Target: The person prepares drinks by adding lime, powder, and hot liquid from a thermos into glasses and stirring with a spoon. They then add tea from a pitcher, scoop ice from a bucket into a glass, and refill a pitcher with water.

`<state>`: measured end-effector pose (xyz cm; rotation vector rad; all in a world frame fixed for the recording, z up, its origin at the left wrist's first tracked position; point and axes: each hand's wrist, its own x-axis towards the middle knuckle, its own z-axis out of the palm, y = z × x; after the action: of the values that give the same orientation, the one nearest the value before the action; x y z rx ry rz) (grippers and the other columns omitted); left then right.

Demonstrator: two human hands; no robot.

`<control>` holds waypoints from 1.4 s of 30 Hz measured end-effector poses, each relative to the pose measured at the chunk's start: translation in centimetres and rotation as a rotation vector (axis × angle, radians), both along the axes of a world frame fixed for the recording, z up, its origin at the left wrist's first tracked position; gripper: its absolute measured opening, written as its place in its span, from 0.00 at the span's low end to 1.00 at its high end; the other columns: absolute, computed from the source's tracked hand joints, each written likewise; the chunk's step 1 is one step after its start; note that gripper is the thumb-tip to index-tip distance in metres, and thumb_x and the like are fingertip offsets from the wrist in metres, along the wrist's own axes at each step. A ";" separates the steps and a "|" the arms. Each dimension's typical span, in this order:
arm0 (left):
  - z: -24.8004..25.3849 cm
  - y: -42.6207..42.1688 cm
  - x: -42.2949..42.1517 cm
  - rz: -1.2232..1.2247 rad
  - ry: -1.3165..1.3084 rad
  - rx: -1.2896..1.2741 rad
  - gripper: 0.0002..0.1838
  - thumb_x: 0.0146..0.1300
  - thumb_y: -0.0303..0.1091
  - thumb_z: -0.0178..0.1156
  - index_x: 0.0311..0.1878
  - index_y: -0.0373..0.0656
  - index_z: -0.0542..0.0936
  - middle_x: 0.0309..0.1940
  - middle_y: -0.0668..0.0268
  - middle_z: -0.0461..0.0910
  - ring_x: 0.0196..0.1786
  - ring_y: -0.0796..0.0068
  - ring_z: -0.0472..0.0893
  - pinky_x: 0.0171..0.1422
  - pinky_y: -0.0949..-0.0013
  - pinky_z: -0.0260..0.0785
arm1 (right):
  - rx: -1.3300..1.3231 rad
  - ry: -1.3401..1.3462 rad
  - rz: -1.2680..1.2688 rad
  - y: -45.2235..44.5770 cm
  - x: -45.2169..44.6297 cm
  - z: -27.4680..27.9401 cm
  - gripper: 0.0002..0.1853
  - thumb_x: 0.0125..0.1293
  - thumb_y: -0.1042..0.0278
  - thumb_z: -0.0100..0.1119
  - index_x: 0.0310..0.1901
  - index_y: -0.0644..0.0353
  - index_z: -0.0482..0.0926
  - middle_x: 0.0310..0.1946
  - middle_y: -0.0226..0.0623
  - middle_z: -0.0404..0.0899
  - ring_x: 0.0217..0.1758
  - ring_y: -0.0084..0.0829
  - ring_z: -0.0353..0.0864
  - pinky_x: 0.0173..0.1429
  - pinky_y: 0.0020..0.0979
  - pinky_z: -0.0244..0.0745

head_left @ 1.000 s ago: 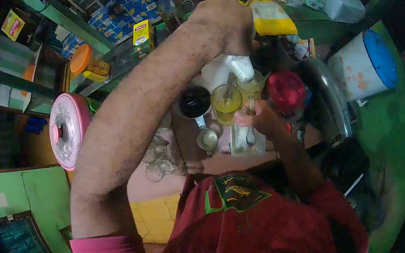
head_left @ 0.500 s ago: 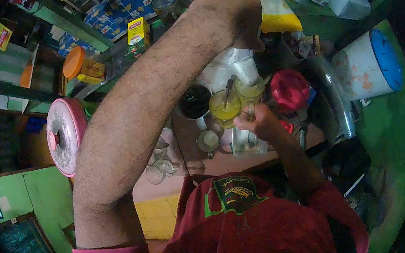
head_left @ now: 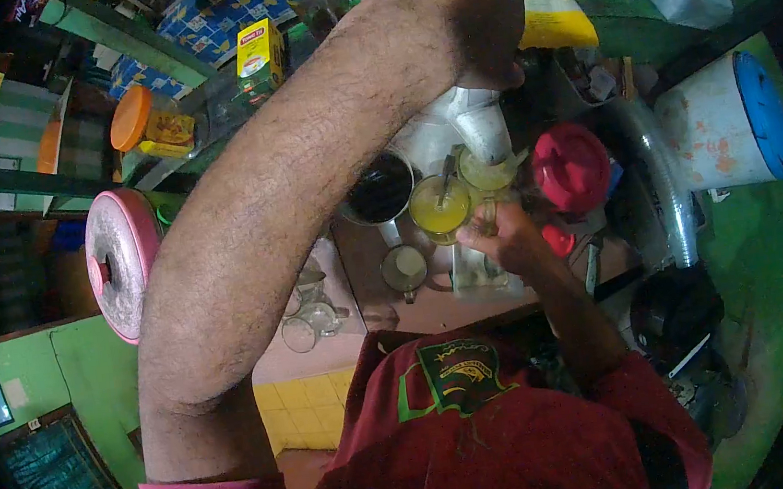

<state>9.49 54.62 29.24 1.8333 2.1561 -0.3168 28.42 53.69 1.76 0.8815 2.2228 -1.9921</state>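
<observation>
My left hand (head_left: pixel 457 15) reaches across from the left, closed over the top of a silver kettle (head_left: pixel 433 138); the handle itself is hidden. The kettle's spout (head_left: pixel 485 134) points down at a glass mug of pale yellow liquid (head_left: pixel 485 176). Closed on that mug's handle is my right hand (head_left: pixel 516 238). Just left of it stands another glass with brighter yellow liquid (head_left: pixel 437 205) and a spoon in it. A pot of dark liquid (head_left: pixel 380 190) is partly behind my left forearm, with a small cup (head_left: pixel 404 269) below it.
A red-lidded container (head_left: pixel 571 168) and a clear tray (head_left: pixel 482 273) are near my right hand. Empty glass mugs (head_left: pixel 309 326) lie lower left. Farther out are a white bucket with a blue lid (head_left: pixel 715 121), a pink-rimmed lid (head_left: pixel 123 265) and a yellow box (head_left: pixel 258 52).
My left hand shows slightly higher and farther right in the view. The surroundings have shifted a little with the camera. Both hands keep their closed shape.
</observation>
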 end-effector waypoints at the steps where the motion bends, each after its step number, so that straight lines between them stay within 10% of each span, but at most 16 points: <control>1: 0.0 0.0 -0.1 -0.007 -0.001 0.009 0.20 0.60 0.48 0.64 0.45 0.40 0.86 0.42 0.54 0.85 0.47 0.58 0.85 0.51 0.59 0.78 | -0.010 0.035 -0.001 0.0 0.0 -0.7 0.18 0.58 0.54 0.67 0.36 0.65 0.83 0.29 0.41 0.83 0.33 0.33 0.81 0.40 0.36 0.73; 18: -0.7 -0.3 1.1 -0.007 0.095 0.013 0.20 0.59 0.47 0.63 0.44 0.38 0.84 0.41 0.54 0.85 0.47 0.59 0.85 0.53 0.59 0.77 | 0.046 0.046 -0.138 -0.6 0.4 -3.5 0.20 0.57 0.53 0.70 0.35 0.65 0.82 0.30 0.44 0.83 0.35 0.36 0.81 0.42 0.37 0.74; 20: -1.0 -0.2 1.1 -0.073 0.166 -0.037 0.20 0.60 0.47 0.62 0.43 0.38 0.85 0.41 0.54 0.85 0.47 0.60 0.85 0.53 0.59 0.77 | 0.064 0.094 -0.083 -0.9 0.1 -1.1 0.10 0.62 0.64 0.67 0.33 0.62 0.80 0.25 0.27 0.77 0.30 0.19 0.72 0.37 0.27 0.68; 23: -1.1 -0.9 0.9 -0.107 0.221 0.032 0.21 0.61 0.49 0.61 0.42 0.38 0.85 0.41 0.54 0.85 0.46 0.60 0.85 0.53 0.59 0.77 | 0.001 0.105 -0.100 -1.0 0.1 -1.7 0.16 0.58 0.56 0.69 0.33 0.64 0.82 0.29 0.43 0.84 0.34 0.32 0.81 0.42 0.36 0.74; 30: -1.6 -1.6 1.4 -0.042 0.240 0.081 0.24 0.59 0.54 0.60 0.40 0.39 0.86 0.40 0.54 0.85 0.46 0.57 0.85 0.52 0.58 0.76 | 0.047 0.108 -0.140 -1.7 -0.3 -0.7 0.15 0.60 0.58 0.67 0.36 0.64 0.83 0.29 0.38 0.84 0.33 0.28 0.81 0.41 0.34 0.74; 38: -2.1 -4.2 0.9 -0.042 0.288 0.206 0.25 0.50 0.52 0.68 0.46 0.44 0.86 0.46 0.56 0.85 0.49 0.57 0.85 0.56 0.58 0.77 | 0.059 0.302 -0.649 -6.0 -3.3 -0.6 0.09 0.65 0.63 0.65 0.31 0.57 0.78 0.24 0.24 0.75 0.23 0.17 0.69 0.28 0.25 0.65; 40: -2.8 -3.8 0.4 -0.092 0.283 0.194 0.29 0.55 0.59 0.65 0.48 0.43 0.84 0.45 0.52 0.84 0.50 0.53 0.84 0.56 0.52 0.76 | 0.098 0.339 -0.717 -6.5 -4.1 -1.6 0.08 0.65 0.65 0.65 0.31 0.57 0.78 0.24 0.24 0.75 0.22 0.18 0.69 0.28 0.27 0.65; 42: -3.1 -3.5 0.1 -0.095 0.260 0.243 0.29 0.54 0.60 0.66 0.45 0.42 0.85 0.43 0.50 0.84 0.49 0.52 0.84 0.56 0.52 0.76 | 0.309 0.238 -0.962 -7.0 -5.1 -2.4 0.15 0.60 0.60 0.68 0.38 0.66 0.81 0.31 0.41 0.84 0.36 0.40 0.83 0.44 0.41 0.75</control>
<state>9.63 51.15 26.10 2.1364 2.3739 -0.3433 23.28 46.69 -0.66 2.1888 2.5460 -2.1260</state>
